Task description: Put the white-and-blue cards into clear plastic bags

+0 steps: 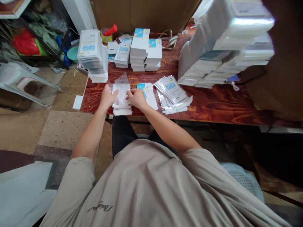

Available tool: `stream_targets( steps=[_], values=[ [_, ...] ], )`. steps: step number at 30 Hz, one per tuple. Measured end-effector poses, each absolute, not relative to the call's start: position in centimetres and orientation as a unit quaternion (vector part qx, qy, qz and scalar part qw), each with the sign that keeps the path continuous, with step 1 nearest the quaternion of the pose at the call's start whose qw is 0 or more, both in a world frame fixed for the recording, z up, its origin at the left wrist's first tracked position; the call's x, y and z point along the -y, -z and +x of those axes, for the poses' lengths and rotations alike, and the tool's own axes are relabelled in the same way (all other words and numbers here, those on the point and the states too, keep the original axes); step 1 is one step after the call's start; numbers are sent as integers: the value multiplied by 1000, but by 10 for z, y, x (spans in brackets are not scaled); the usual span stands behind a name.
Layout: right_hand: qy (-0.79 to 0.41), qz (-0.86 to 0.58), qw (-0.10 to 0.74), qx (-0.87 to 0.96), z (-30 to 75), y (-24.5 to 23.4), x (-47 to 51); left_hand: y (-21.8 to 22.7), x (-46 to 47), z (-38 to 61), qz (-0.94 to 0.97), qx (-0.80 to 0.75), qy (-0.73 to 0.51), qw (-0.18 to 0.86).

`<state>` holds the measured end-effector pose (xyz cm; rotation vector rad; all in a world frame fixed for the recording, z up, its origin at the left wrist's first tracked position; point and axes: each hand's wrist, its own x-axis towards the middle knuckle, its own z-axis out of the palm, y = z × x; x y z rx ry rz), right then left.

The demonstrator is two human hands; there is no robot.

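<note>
Both my hands work over a small stack of white packets (122, 109) at the front edge of the wooden table (213, 104). My left hand (107, 97) grips the left edge of a clear plastic sleeve (121, 88) that stands up above the stack. My right hand (136, 97) pinches the sleeve's right side, fingers closed on it. Just right of my right hand lies a small pile of printed cards (148, 93) with blue and yellow marks.
A fanned pile of clear bagged packets (174, 94) lies further right. Stacks of white boxes (145, 49) and bagged items (92, 52) stand at the back. A tall blurred stack (227, 44) rises at right. A plastic chair (21, 82) stands at left on the floor.
</note>
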<state>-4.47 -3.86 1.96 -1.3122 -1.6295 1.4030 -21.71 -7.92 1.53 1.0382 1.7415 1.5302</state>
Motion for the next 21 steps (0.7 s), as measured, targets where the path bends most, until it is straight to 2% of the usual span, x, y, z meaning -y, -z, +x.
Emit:
stream_targets(
  steps=[3,4,6,8,9,13,15,18,21],
  values=[
    [-532,-465,368,604,-43,-29,46,-29,94,-211,345,-653,-640,211],
    [-537,-446,389,601,-41,-33,50,-34,100,-206,322,-634,-661,239],
    [-549,-407,395,614,-35,-41,60,-41,113,-194,262,-584,-662,390],
    [-535,-373,352,671,-22,-46,70,-44,121,-180,205,-532,-632,525],
    [-500,-365,326,714,-12,-48,74,-43,124,-174,188,-515,-624,557],
    [-211,-334,225,890,45,-51,83,-37,127,-159,160,-514,-656,529],
    [-101,-297,137,940,72,-49,83,-34,124,-156,145,-523,-662,517],
    [-34,-258,39,965,96,-44,79,-34,116,-152,132,-517,-674,512],
    [-39,-234,33,971,104,-41,75,-38,109,-145,145,-502,-685,509]
  ],
)
